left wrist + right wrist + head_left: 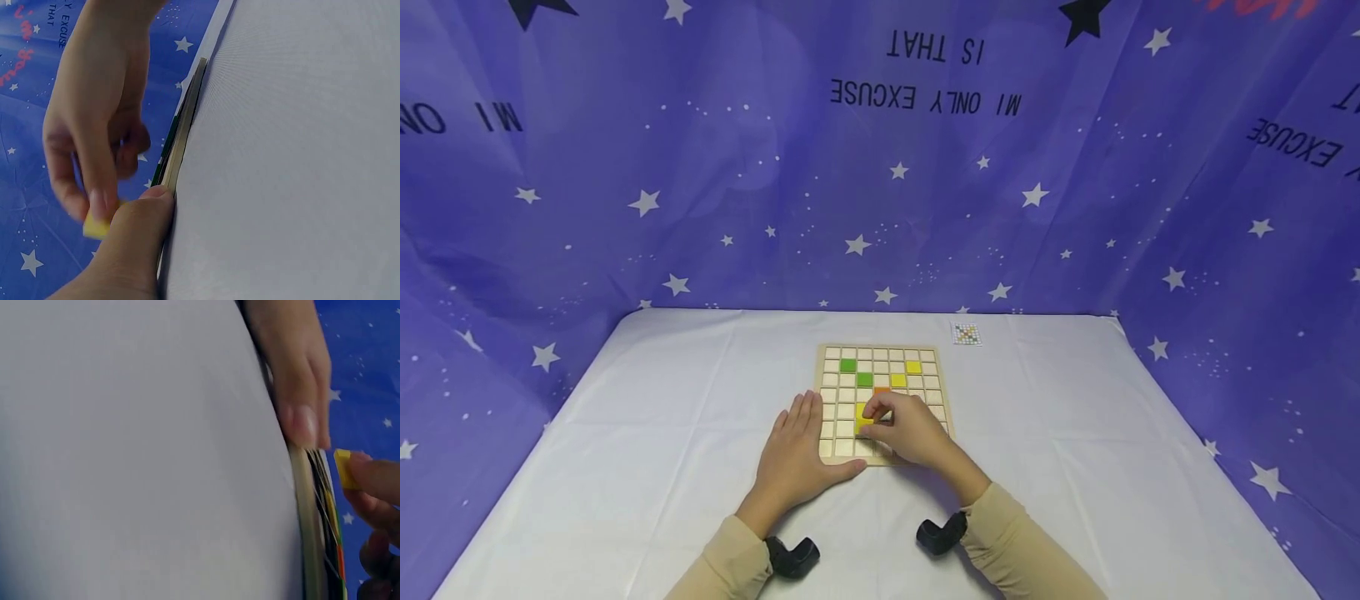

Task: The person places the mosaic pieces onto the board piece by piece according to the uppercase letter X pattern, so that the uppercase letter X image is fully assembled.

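Note:
A wooden grid board (pixel 880 346) lies on the white table, its cells mostly pale, with green squares (pixel 848 366), yellow squares (pixel 913 367) and an orange square (pixel 882 390) along crossing diagonals. My left hand (pixel 793 454) rests at its left side, fingers extended along that edge and thumb at the near edge. Over the lower middle of the board, my right hand (pixel 910 429) pinches a small yellow tile (pixel 344 469) between thumb and index finger. Both wrist views show this tile raised off the board. Part of the lower right grid is hidden by the right hand.
A small card (pixel 966 334) with a coloured grid pattern lies beyond the board's far right corner. Purple star-printed cloth (pixel 880 208) stands behind the table and on both sides. Black wrist cameras (pixel 793 557) sit near each sleeve.

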Motion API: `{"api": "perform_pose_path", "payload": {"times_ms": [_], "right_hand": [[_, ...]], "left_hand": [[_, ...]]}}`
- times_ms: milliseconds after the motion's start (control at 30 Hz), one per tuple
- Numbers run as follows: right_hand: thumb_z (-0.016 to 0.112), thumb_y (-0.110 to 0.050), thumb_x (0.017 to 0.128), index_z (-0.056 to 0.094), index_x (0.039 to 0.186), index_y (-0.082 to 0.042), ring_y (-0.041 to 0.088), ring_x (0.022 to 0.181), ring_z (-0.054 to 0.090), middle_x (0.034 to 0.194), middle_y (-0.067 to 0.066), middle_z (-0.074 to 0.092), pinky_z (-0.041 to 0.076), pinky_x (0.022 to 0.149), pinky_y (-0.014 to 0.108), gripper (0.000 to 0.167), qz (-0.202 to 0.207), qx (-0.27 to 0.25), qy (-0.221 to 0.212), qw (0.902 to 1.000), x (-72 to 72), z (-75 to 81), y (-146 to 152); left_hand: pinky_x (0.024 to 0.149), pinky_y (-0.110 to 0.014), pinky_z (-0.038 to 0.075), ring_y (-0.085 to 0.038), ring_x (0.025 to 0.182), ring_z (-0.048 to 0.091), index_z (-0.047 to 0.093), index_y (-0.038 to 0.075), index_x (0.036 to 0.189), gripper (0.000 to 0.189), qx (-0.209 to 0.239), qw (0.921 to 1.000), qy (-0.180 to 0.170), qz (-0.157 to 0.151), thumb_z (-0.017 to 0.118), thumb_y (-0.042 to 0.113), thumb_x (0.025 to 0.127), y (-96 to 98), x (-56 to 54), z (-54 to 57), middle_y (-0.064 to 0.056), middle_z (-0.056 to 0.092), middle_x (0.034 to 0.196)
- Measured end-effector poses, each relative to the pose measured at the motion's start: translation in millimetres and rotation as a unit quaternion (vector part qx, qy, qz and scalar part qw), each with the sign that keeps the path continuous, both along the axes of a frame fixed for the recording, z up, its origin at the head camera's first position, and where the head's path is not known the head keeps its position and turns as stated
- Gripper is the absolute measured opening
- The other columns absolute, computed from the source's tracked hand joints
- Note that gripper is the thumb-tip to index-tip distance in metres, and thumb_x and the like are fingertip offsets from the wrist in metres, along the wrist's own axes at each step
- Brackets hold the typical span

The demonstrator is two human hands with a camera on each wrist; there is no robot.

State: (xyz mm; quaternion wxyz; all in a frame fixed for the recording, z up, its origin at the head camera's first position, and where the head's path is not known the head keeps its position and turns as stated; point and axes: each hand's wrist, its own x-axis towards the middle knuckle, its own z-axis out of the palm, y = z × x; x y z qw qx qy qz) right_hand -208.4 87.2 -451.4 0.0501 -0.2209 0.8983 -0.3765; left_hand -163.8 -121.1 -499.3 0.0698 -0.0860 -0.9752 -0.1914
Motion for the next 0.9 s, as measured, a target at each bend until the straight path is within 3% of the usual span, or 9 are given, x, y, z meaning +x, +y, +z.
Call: {"api": "perform_pose_path", "payload": {"times_ms": [233, 467, 900], "right_hand": [[0.078, -0.028, 0.086, 0.067, 0.092, -0.021, 0.000, 0.074, 0.062, 0.084, -0.012, 0.070, 0.050, 0.069, 0.021, 0.014, -0.006, 0.030, 0.043, 0.9986, 1.1, -8.2, -23.0], [0.078, -0.030, 0.086, 0.074, 0.097, -0.018, 0.005, 0.082, 0.063, 0.093, -0.009, 0.067, 0.052, 0.072, 0.023, 0.017, -0.032, 0.051, 0.071, 0.9956, 4.6, -13.6, -30.1], [0.074, -0.032, 0.090, 0.078, 0.092, -0.019, 0.000, 0.067, 0.050, 0.088, -0.009, 0.061, 0.041, 0.055, 0.016, 0.014, -0.027, 0.092, 0.088, 0.9915, 11.9, -18.5, -36.2]], "left_hand": [[0.124, -0.053, 0.021, -0.036, 0.152, 0.022, 0.021, -0.005, 0.155, 0.130, 0.006, 0.9999, -0.001, -0.009, 0.060, 0.086, 0.070, 3.1, 0.6, 0.7, -0.022, 0.025, 0.162], [0.123, -0.052, 0.023, -0.036, 0.152, 0.024, 0.024, -0.006, 0.154, 0.130, -0.001, 0.9998, 0.014, -0.011, 0.060, 0.086, 0.069, 3.2, -1.8, -1.3, -0.022, 0.027, 0.161], [0.123, -0.053, 0.022, -0.036, 0.152, 0.022, 0.020, -0.006, 0.155, 0.131, -0.002, 1.0000, -0.005, -0.008, 0.059, 0.086, 0.069, -1.7, 0.6, -3.3, -0.022, 0.024, 0.163]]}}
